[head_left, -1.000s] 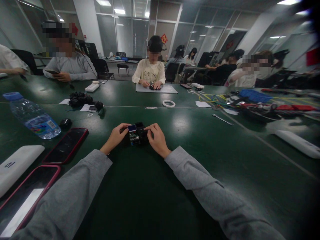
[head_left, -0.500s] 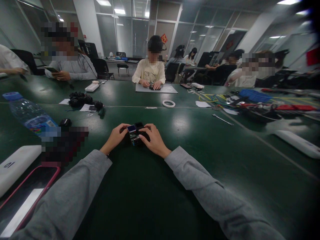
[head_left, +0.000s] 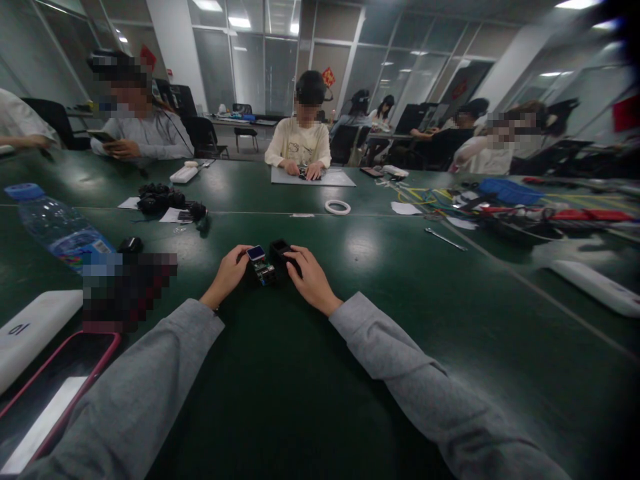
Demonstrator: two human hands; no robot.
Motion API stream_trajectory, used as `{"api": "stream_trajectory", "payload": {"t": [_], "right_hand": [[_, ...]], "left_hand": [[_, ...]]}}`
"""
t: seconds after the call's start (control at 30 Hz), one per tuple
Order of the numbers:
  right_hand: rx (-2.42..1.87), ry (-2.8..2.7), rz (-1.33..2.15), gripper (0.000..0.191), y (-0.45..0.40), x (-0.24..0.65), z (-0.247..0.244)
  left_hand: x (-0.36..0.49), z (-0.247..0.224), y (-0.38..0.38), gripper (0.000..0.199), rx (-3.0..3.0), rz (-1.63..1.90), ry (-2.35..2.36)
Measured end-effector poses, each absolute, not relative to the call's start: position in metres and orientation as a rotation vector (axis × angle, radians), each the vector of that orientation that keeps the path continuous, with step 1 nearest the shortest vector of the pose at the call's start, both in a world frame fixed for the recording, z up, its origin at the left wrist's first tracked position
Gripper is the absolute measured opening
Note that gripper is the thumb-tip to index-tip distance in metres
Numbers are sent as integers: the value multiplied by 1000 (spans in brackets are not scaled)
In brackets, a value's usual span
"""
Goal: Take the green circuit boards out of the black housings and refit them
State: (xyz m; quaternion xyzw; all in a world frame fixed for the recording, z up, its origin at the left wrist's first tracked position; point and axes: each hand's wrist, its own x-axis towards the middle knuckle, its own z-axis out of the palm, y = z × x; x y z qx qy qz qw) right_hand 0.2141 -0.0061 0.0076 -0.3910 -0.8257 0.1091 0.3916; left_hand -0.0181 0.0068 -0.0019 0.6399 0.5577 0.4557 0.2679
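My left hand (head_left: 231, 273) grips a small circuit board (head_left: 264, 271) by its left edge. A little display (head_left: 255, 253) sits at the board's far end, and green and metal parts show nearer to me. Beside it, on the right, lies a black open-topped case (head_left: 280, 249). My right hand (head_left: 311, 279) is closed around the right side of this case, its fingers hiding part of it. A narrow gap separates the board from the case. Both hands are low over the green table.
At left are a water bottle (head_left: 65, 230), a white power bank (head_left: 35, 333) and a red-edged phone (head_left: 55, 400). A white ring (head_left: 337, 207) and a wrench (head_left: 446, 239) lie farther off. Tangled cables (head_left: 480, 207) spread at right. A person (head_left: 299, 147) works opposite.
The board and the case have come apart: the board has shifted slightly left with my left hand. My right fingers have left the board and now hold only the case.
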Motion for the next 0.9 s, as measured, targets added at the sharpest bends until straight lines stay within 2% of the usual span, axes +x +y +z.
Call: {"api": "stream_trajectory", "payload": {"t": [0.27, 0.63, 0.73, 0.9], "right_hand": [[-988, -2069, 251, 29, -2, 214, 3], [-1179, -1725, 479, 33, 11, 220, -7], [-1149, -1743, 420, 35, 9, 219, -5], [-1070, -1962, 207, 50, 2, 214, 2]], "left_hand": [[-19, -4, 9, 28, 1733, 1213, 1514], [-18, 2, 3, 30, 1732, 1185, 1510], [-17, 4, 2, 30, 1732, 1175, 1512], [-16, 5, 2, 30, 1726, 1188, 1529]]}}
